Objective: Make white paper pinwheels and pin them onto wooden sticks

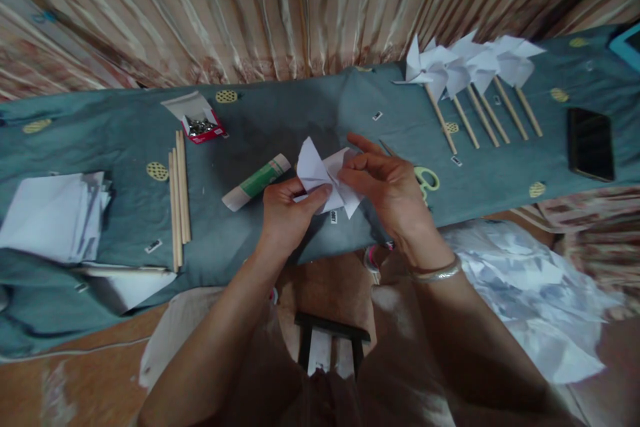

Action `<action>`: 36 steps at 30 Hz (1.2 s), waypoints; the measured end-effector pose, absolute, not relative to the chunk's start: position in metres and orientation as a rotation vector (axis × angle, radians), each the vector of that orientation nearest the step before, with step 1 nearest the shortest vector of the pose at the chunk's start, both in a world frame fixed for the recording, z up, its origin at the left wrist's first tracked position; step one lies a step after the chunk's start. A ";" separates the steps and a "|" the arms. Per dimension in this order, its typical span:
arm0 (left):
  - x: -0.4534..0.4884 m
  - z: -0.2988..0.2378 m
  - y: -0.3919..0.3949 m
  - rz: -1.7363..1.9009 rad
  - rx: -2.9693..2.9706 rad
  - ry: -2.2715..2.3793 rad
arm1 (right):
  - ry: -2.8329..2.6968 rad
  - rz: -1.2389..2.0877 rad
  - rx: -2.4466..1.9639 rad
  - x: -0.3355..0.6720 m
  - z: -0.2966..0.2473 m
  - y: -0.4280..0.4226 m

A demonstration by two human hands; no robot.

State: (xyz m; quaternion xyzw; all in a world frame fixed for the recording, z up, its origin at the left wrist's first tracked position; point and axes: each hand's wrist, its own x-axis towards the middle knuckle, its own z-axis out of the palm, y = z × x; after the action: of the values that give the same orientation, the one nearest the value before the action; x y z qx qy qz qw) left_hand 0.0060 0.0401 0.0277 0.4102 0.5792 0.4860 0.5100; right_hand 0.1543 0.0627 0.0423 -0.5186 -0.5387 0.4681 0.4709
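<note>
A white paper pinwheel, with its blades partly folded, is held up over the middle of the table. My left hand grips it from the lower left, thumb pressed on the paper near its centre. My right hand pinches the paper on the right side, its other fingers bent loosely. Left of the hands lies a glue stick with a green band. Scissors with pale green handles lie just beyond my right hand, partly covered by it.
Finished pinwheels on wooden sticks lie at the back right, near a black phone. Loose sticks, an open red box of metal pins and stacked white paper are left. A plastic bag bulges below the right edge.
</note>
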 end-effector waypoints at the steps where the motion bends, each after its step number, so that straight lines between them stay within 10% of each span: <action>1: 0.006 0.027 0.040 1.184 0.967 1.381 | -1.320 1.144 -1.273 0.154 0.042 0.063; 36: 0.009 0.027 0.039 1.213 0.638 1.104 | -1.571 0.900 -1.290 0.157 0.043 0.062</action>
State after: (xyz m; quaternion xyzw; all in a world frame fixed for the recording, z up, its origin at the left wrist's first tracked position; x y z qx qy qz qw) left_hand 0.0089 0.0393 0.0267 0.2792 0.4835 0.5311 0.6373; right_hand 0.1572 0.0620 0.0433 -0.5202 -0.6335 0.3630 0.4431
